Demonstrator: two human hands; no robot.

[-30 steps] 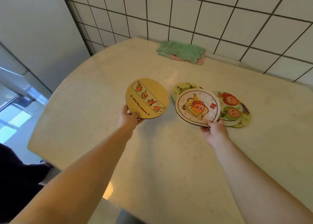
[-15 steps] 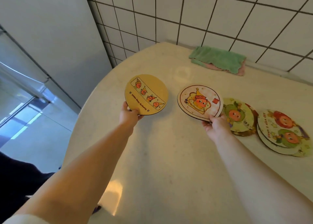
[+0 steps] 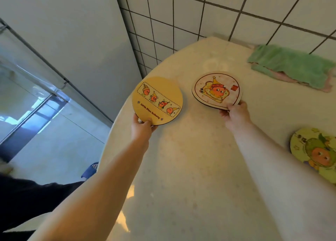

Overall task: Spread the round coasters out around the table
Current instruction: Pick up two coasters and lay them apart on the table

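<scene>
My left hand grips the near edge of a yellow round coaster printed with a row of small orange figures, holding it tilted over the table's left edge. My right hand pinches the near rim of a white round coaster showing an orange figure on toast, held just above the cream table. A green round coaster lies flat at the right, cut off by the frame.
A folded green cloth over a pink one lies at the back right against the tiled wall. The table's curved left edge drops to the floor, where a blue slipper shows.
Both hands have carried their coasters away from the pile toward the table's left and back. My view has swung left, so the remaining coasters have slid off to the right.
</scene>
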